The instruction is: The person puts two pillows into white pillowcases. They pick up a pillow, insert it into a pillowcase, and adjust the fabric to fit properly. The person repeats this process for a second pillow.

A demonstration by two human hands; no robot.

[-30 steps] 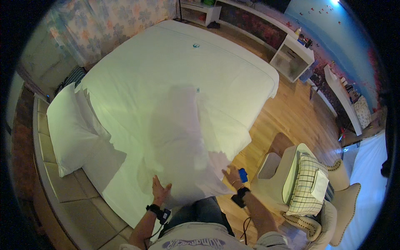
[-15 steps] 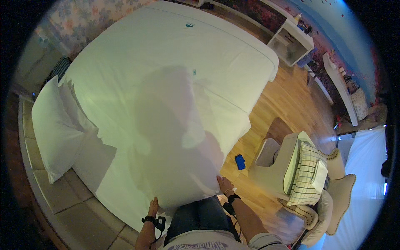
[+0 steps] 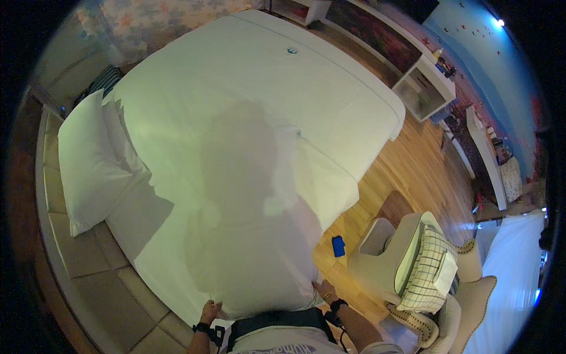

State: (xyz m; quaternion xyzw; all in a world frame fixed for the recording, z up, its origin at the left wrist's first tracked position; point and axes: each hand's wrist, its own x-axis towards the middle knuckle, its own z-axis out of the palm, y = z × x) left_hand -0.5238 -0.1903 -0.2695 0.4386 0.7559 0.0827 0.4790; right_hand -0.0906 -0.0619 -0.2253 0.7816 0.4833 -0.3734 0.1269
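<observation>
A wide spread of white bedding lies before me on the bed, its near edge rounded and puffed out against my front. I cannot tell whether it is a quilt or a separate pillow. My left hand is closed at its near left corner, and my right hand pinches its near right corner. Each wrist wears a black strapped device. My shadow falls across the white cloth. To the left, a white pillow leans at the head of the bed.
A padded beige headboard borders the left. On the wooden floor to the right lies a blue object, beside a pale tub-like piece of furniture, a checked cushion and a studded armchair. White shelving stands far right.
Both hands have come down and closer to my body, with the bedding's near edge drawn along. The view has shifted, so the bed and furniture sit lower in it.
</observation>
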